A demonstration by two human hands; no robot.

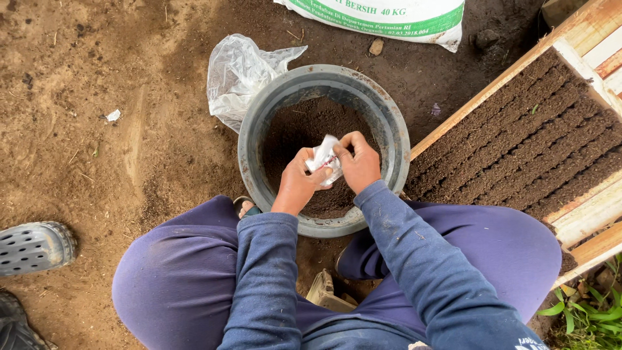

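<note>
Small white packet point(323, 159): held over the bucket point(259, 129), pinched between both hands; crumpled, mostly covered by fingers, contents not visible. Left hand point(296, 185): fingers curled shut on the packet's lower edge. Right hand point(358, 162): thumb and fingers closed on its upper right part. Bucket: grey, round, holding dark soil point(295, 129); near rim hidden behind blue sleeves and purple-clad knees. Clear plastic bag point(240, 74): crumpled, touching the bucket's far left rim. White sack point(389, 16): cut off by the top edge. Wooden tray point(525, 136): right of the bucket, filled with furrowed soil, partly out of frame. Grey clog point(32, 246): far left, cut off. Object between the knees point(327, 291): unclear.
</note>
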